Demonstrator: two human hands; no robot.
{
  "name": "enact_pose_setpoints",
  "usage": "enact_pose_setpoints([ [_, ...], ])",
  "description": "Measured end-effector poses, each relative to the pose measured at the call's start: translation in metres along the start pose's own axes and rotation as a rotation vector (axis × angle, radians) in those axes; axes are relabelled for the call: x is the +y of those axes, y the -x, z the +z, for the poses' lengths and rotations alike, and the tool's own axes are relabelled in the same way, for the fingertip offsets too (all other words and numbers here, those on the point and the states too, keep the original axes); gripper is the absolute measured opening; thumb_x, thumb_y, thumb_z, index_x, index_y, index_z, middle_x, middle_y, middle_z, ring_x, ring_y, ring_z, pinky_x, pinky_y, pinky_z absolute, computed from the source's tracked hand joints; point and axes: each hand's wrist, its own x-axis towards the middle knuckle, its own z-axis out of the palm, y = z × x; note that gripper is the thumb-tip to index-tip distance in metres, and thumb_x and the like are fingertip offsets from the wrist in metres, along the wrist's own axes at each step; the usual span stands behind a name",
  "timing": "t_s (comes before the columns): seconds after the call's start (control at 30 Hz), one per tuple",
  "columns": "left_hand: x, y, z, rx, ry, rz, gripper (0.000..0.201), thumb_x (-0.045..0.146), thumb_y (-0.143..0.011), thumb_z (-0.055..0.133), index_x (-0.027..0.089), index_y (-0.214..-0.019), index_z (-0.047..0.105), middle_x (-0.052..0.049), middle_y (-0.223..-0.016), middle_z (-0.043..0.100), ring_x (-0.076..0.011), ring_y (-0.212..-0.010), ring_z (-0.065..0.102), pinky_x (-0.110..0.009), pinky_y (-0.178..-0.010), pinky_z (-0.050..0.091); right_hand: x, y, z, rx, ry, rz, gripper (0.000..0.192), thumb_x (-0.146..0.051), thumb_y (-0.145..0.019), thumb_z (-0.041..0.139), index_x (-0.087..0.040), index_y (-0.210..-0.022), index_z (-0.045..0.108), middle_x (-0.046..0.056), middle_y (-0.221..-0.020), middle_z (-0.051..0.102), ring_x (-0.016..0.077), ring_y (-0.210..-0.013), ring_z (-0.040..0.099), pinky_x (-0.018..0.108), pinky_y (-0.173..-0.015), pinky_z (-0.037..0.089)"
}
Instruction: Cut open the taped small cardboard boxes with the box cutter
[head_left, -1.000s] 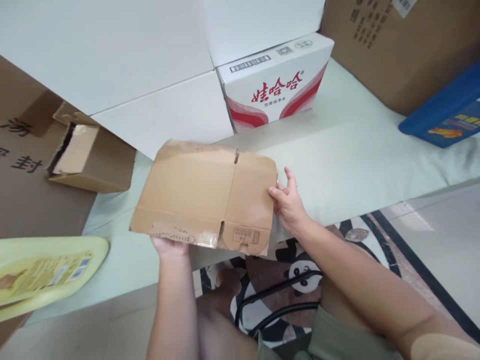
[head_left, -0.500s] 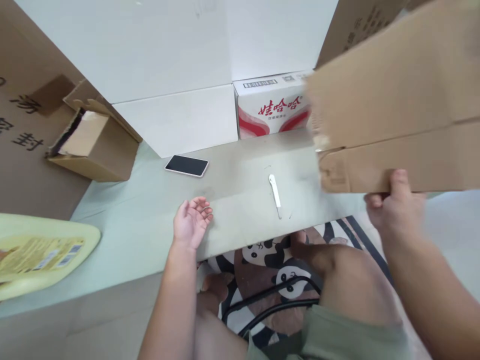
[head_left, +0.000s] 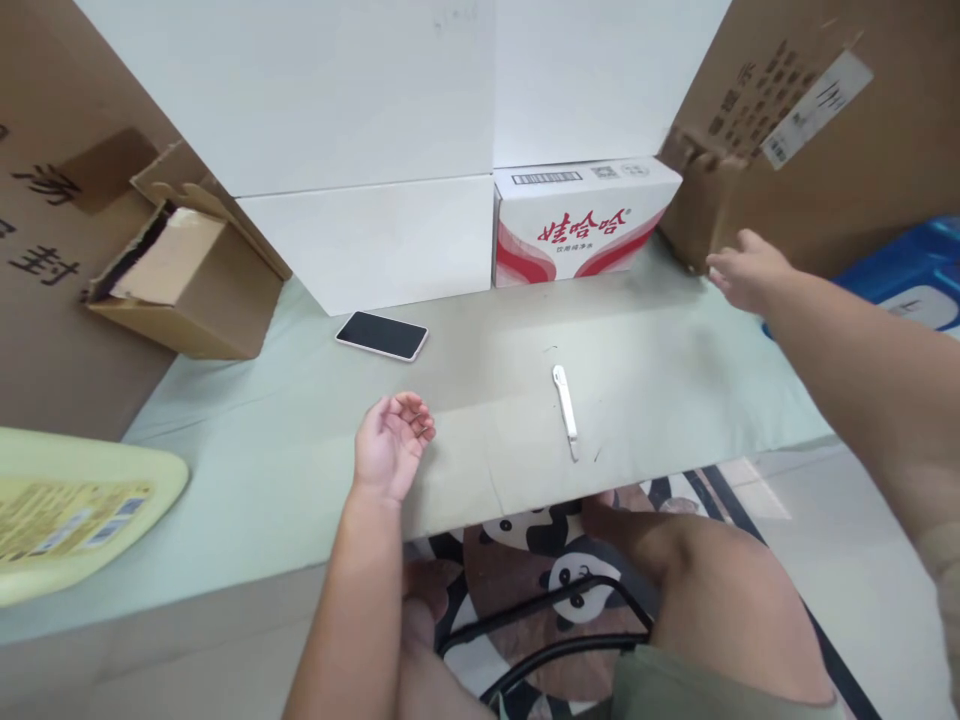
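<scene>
My left hand [head_left: 395, 447] rests just above the cloth, palm turned up and inward, fingers loosely curled and holding nothing. Beyond it lies a phone [head_left: 382, 335], dark screen up. A white utility knife [head_left: 565, 412] lies on the cloth between my two hands, its tip pointing toward me. My right hand [head_left: 750, 272] is stretched out to the back right, its fingers apart at the lower edge of a small brown cardboard box [head_left: 705, 200]. The box looks blurred, and contact with it is hard to make out.
White cartons [head_left: 360, 90] stand at the back, beside a red-and-white water carton [head_left: 585, 225]. An open cardboard box [head_left: 217, 290] sits at left, with a yellow bottle [head_left: 82, 510] nearer. A blue container [head_left: 915, 275] is at right. The cloth-covered surface [head_left: 480, 400] ends before my legs.
The cardboard sheet that my right hand held is out of view. That hand has moved up and away to the back right. My left hand has barely moved; the view has shifted slightly.
</scene>
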Motion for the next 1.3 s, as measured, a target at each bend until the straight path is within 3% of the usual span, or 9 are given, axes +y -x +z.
enact_pose_setpoints([
  [0.1,0.006,0.003,-0.002,-0.033,0.05,0.03,0.027,0.033,-0.09,0.05,0.017,-0.074,0.065,-0.003,-0.069,0.062,-0.0124,-0.056,0.058,-0.024,-0.057,0.05,-0.03,0.014,0.018,-0.051,0.042,0.205,0.028,-0.014,-0.088,0.062,-0.013,-0.115,0.063,0.03,-0.127,0.067,0.0205,-0.096,0.074,0.035,-0.076,0.059],
  [0.23,0.018,0.02,-0.01,-0.058,0.154,0.062,0.027,0.032,-0.09,0.049,0.017,-0.073,0.064,-0.002,-0.068,0.061,-0.0115,-0.055,0.057,-0.023,-0.057,0.048,-0.093,0.069,0.055,-0.258,0.086,0.241,0.019,-0.013,-0.087,0.065,-0.017,-0.105,0.067,0.026,-0.122,0.073,0.0222,-0.096,0.075,0.036,-0.078,0.058],
  [0.53,0.045,0.06,-0.073,-0.023,0.399,0.228,0.022,0.028,-0.086,0.054,0.016,-0.071,0.065,0.0,-0.066,0.058,-0.0087,-0.054,0.052,-0.021,-0.057,0.042,-0.295,0.21,0.247,-0.845,0.206,-0.488,0.022,-0.013,-0.088,0.062,-0.02,-0.108,0.07,0.012,-0.118,0.076,0.0227,-0.102,0.073,0.04,-0.1,0.057],
  [0.7,0.061,0.063,-0.099,0.003,0.418,0.331,0.018,0.029,-0.081,0.059,0.016,-0.07,0.064,-0.001,-0.065,0.058,-0.0092,-0.056,0.052,-0.021,-0.057,0.039,-0.402,0.269,0.347,-0.904,0.249,-0.997,0.036,-0.009,-0.089,0.056,-0.02,-0.12,0.071,0.011,-0.148,0.059,0.0239,-0.112,0.072,0.045,-0.109,0.055],
  [0.77,0.065,0.061,-0.103,0.008,0.419,0.35,0.017,0.03,-0.08,0.059,0.017,-0.071,0.065,-0.001,-0.065,0.058,-0.0097,-0.056,0.051,-0.022,-0.058,0.038,-0.429,0.276,0.377,-0.844,0.396,-1.014,0.048,-0.012,-0.089,0.058,-0.025,-0.135,0.067,0.013,-0.162,0.047,0.0305,-0.121,0.07,0.052,-0.107,0.056],
  [0.9,0.068,0.059,-0.11,-0.013,0.405,0.362,0.016,0.032,-0.078,0.06,0.017,-0.074,0.064,-0.001,-0.067,0.058,-0.0107,-0.057,0.051,-0.025,-0.06,0.038,-0.451,0.272,0.422,-0.724,0.735,-0.824,0.075,-0.018,-0.088,0.066,-0.027,-0.159,0.045,0.022,-0.16,0.047,0.0399,-0.124,0.068,0.061,-0.102,0.055],
  [1.03,0.07,0.058,-0.114,-0.039,0.396,0.378,0.016,0.033,-0.081,0.062,0.018,-0.075,0.062,-0.001,-0.069,0.058,-0.0117,-0.059,0.051,-0.026,-0.062,0.039,-0.444,0.258,0.445,-0.675,0.88,-0.856,0.062,-0.027,-0.086,0.074,-0.016,-0.145,0.059,0.022,-0.133,0.067,0.0415,-0.124,0.065,0.064,-0.104,0.05],
  [1.17,0.069,0.057,-0.112,-0.029,0.405,0.372,0.015,0.033,-0.081,0.062,0.019,-0.075,0.061,-0.001,-0.069,0.058,-0.012,-0.06,0.051,-0.027,-0.062,0.038,-0.434,0.244,0.441,-0.635,0.827,-0.769,0.055,-0.029,-0.088,0.072,-0.01,-0.138,0.059,0.025,-0.137,0.064,0.0443,-0.131,0.062,0.066,-0.108,0.046],
  [1.3,0.065,0.058,-0.107,-0.007,0.369,0.405,0.015,0.032,-0.082,0.062,0.019,-0.074,0.06,-0.001,-0.068,0.057,-0.0128,-0.06,0.051,-0.027,-0.062,0.038,-0.428,0.241,0.409,-0.678,0.708,-0.65,0.047,-0.024,-0.093,0.064,-0.005,-0.136,0.057,0.029,-0.143,0.062,0.0436,-0.136,0.059,0.065,-0.113,0.044],
])
